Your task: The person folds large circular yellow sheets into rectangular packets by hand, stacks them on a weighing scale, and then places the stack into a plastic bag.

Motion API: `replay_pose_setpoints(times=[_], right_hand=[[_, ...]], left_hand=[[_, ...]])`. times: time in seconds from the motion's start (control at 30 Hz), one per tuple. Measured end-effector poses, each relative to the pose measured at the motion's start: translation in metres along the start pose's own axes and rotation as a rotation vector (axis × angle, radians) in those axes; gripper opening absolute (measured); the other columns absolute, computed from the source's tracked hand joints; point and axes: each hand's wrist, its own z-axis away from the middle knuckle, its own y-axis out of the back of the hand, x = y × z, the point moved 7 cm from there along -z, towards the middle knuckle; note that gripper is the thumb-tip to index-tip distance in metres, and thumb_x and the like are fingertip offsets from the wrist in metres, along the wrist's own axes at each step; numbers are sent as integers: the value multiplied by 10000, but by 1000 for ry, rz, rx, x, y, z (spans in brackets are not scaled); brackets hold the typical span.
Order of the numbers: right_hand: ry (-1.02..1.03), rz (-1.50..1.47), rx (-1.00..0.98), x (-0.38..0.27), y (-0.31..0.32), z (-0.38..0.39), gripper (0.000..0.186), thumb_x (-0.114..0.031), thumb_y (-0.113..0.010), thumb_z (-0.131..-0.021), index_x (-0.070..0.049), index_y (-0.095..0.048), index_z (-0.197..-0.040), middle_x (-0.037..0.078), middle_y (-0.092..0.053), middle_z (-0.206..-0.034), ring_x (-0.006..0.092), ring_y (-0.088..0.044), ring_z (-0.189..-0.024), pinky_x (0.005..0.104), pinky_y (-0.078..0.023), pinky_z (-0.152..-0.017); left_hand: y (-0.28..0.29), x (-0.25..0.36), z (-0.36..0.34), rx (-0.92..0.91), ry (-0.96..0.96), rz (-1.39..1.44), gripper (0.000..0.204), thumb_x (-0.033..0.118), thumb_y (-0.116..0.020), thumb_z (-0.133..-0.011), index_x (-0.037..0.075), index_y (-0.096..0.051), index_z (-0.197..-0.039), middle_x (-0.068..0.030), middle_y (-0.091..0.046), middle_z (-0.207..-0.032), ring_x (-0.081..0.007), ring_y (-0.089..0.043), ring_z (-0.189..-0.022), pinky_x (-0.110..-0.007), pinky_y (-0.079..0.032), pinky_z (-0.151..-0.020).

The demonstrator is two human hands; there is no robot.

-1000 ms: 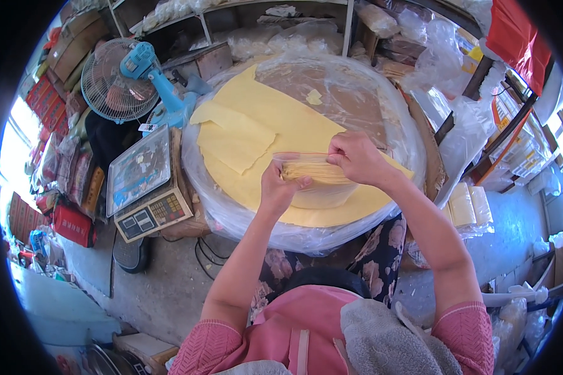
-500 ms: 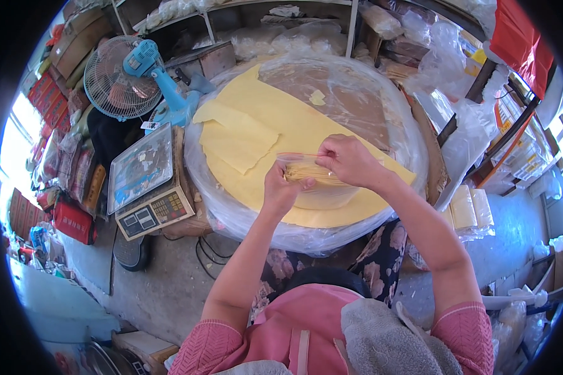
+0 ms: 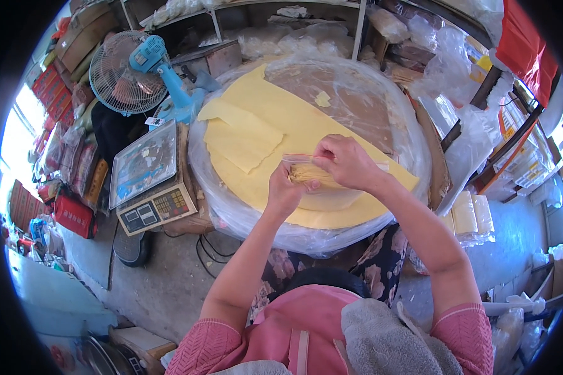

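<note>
A clear zip bag with a red strip along its top edge holds a stack of thin yellow sheets, seen through the plastic. My left hand grips the bag's left side, thumb across its front. At the top edge, the fingers of my right hand are pinched on the bag and hide part of the strip. Below the hands lies a large pale yellow sheet, partly covering the round table wrapped in clear plastic. A smaller torn-edged yellow piece rests on it to the left.
A digital scale with a metal tray stands left of the table, a blue fan behind it. Packed yellow bundles sit low at the right. Plastic bags hang at the back right; cables lie on the floor.
My right hand has shifted slightly left along the bag's top edge, still pinching it. The left hand keeps its hold. The whole view has moved a little.
</note>
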Motion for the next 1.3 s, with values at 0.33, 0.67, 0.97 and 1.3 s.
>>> replay_pose_setpoints(times=[0.33, 0.67, 0.97, 1.3], right_hand=[[2, -37, -40, -8, -10, -11, 154, -114, -681, -793, -4, -575, -773, 143, -598, -726, 304, -570, -669, 387, -444, -609], [-5, -18, -88, -12, -21, -21, 175, -145, -695, -804, -2, -596, -789, 142, -612, -731, 292, -590, -669, 371, -464, -618], [-11, 79, -61, -4, -12, -41, 163, -179, -665, -833, -20, -636, -842, 125, -617, -724, 218, -601, -640, 347, -470, -601], [-1063, -880, 293, 247, -48, 90, 195, -160, -610, -932, -93, -562, -755, 4, -521, -642, 131, -484, -521, 298, -437, -528]], left_hand=[[2, -4, 0, 2, 18, -21, 511, 2, -811, -671, -2, -592, -1132, -45, -642, -1026, -129, -602, -908, -265, -492, -800], [5, -12, 1, 20, -9, -2, 491, -8, -817, -644, 17, -597, -1082, -45, -652, -997, -121, -604, -920, -264, -487, -809], [5, 20, -38, -80, -57, -31, 528, 64, -810, -726, 5, -553, -1183, -87, -661, -1043, -152, -614, -937, -288, -503, -817], [-78, -75, -21, -193, -427, -1112, 587, 531, -472, -937, 247, -421, -1448, -91, -334, -1531, -331, -254, -1432, -688, -133, -1084]])
